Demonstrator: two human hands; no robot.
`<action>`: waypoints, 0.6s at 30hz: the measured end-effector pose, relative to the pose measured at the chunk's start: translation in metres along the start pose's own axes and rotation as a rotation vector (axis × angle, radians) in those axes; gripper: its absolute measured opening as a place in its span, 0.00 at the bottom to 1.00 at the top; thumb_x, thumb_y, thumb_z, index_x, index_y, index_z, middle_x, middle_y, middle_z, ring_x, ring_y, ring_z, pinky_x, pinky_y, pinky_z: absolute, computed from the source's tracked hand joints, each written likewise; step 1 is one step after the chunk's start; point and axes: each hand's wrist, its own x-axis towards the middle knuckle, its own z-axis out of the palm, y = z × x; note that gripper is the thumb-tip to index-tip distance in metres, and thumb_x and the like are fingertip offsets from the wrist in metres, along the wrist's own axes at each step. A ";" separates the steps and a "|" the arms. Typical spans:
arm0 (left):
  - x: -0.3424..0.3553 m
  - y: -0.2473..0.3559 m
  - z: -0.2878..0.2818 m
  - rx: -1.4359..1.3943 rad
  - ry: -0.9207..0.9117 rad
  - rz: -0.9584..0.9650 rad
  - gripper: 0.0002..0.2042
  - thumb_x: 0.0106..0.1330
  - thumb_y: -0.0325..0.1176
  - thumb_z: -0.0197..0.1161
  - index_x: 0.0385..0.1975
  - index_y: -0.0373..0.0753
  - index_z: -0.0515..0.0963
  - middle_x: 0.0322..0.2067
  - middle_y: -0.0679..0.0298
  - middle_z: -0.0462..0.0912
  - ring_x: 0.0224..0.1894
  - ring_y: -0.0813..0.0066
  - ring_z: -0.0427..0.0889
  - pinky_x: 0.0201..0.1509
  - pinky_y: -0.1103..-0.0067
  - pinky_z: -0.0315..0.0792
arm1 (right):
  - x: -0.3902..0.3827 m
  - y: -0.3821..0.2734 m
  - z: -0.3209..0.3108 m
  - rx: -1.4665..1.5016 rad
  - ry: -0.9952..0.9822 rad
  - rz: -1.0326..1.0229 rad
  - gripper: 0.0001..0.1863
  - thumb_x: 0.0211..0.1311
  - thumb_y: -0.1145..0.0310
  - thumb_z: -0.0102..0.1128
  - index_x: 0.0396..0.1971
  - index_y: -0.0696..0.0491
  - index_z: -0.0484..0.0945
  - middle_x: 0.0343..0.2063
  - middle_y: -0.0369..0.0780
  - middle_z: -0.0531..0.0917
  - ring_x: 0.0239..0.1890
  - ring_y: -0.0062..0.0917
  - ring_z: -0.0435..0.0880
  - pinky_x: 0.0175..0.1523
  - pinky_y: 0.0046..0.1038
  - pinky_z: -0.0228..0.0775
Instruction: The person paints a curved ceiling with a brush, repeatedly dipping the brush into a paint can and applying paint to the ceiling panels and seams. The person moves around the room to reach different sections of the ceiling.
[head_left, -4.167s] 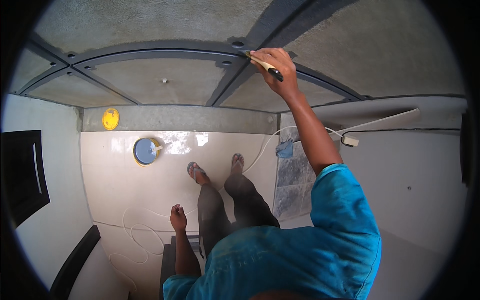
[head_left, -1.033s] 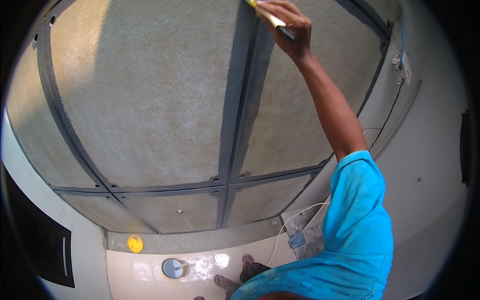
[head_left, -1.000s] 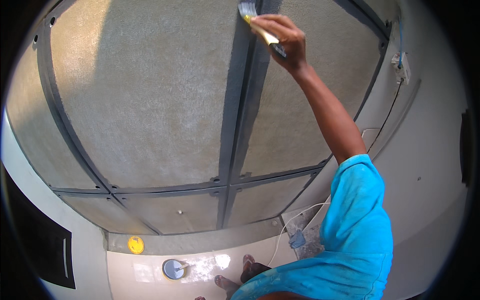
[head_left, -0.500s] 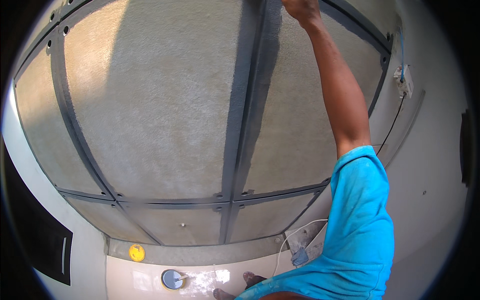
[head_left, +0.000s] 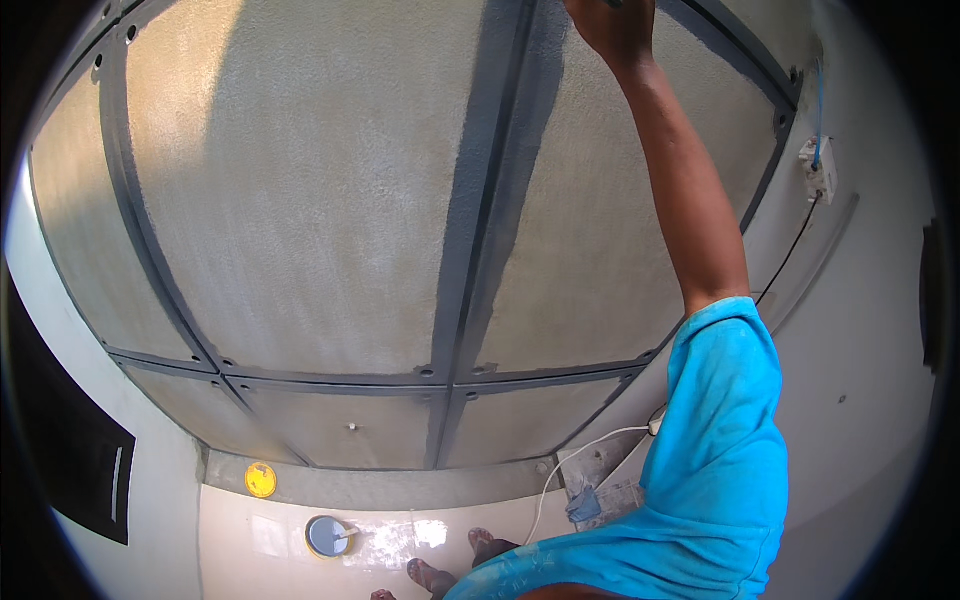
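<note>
My right hand (head_left: 618, 28) is raised to the upper edge of the view, its arm stretched up in a blue sleeve (head_left: 725, 400). The fingers look closed around something dark, mostly cut off by the edge. Behind the hand stands a wall of rough beige panels (head_left: 330, 220). Dark grey painted bands (head_left: 487, 210) run along both sides of the panel joints. The hand is close to the upper part of the right panel (head_left: 600, 230), right of the upright band. My left hand is out of view.
On the glossy floor stands a round tub of grey paint (head_left: 322, 535) with a handled tool (head_left: 346, 533) in it. A yellow lid (head_left: 261, 480) lies on the grey ledge. A white cable (head_left: 548, 490) trails near a blue-grey rag (head_left: 583, 504). Sockets (head_left: 817, 170) hang at right.
My right hand has come slightly lower into view, showing more of the hand and something dark at the fingers. The view has shifted, so the wall and tub sit a little higher.
</note>
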 end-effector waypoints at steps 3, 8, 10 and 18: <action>0.004 0.003 -0.006 -0.151 0.081 -0.050 0.12 0.67 0.39 0.58 0.39 0.38 0.81 0.33 0.55 0.84 0.34 0.62 0.82 0.38 0.69 0.77 | -0.055 0.011 0.008 -0.098 -0.133 -0.036 0.14 0.61 0.66 0.72 0.47 0.48 0.87 0.40 0.38 0.90 0.41 0.25 0.89 0.44 0.28 0.85; -0.012 -0.002 -0.029 -0.450 -0.007 -0.376 0.07 0.64 0.30 0.61 0.36 0.33 0.80 0.32 0.53 0.85 0.35 0.61 0.85 0.43 0.69 0.79 | -0.177 -0.098 0.001 0.156 -0.336 -0.028 0.16 0.62 0.73 0.69 0.49 0.45 0.87 0.42 0.37 0.88 0.44 0.25 0.87 0.48 0.26 0.87; -0.014 -0.015 -0.014 -0.422 0.145 -0.146 0.04 0.65 0.28 0.58 0.32 0.35 0.77 0.22 0.63 0.80 0.20 0.76 0.78 0.22 0.77 0.73 | -0.221 -0.144 -0.013 0.252 -0.441 0.021 0.12 0.61 0.73 0.69 0.44 0.47 0.88 0.39 0.37 0.88 0.43 0.26 0.87 0.48 0.28 0.85; -0.042 -0.018 0.000 -0.291 0.115 -0.183 0.06 0.66 0.30 0.59 0.37 0.34 0.78 0.24 0.61 0.81 0.21 0.75 0.80 0.25 0.76 0.75 | -0.257 -0.172 -0.026 0.522 -0.633 0.299 0.11 0.61 0.70 0.73 0.44 0.50 0.87 0.40 0.38 0.89 0.40 0.25 0.89 0.45 0.29 0.84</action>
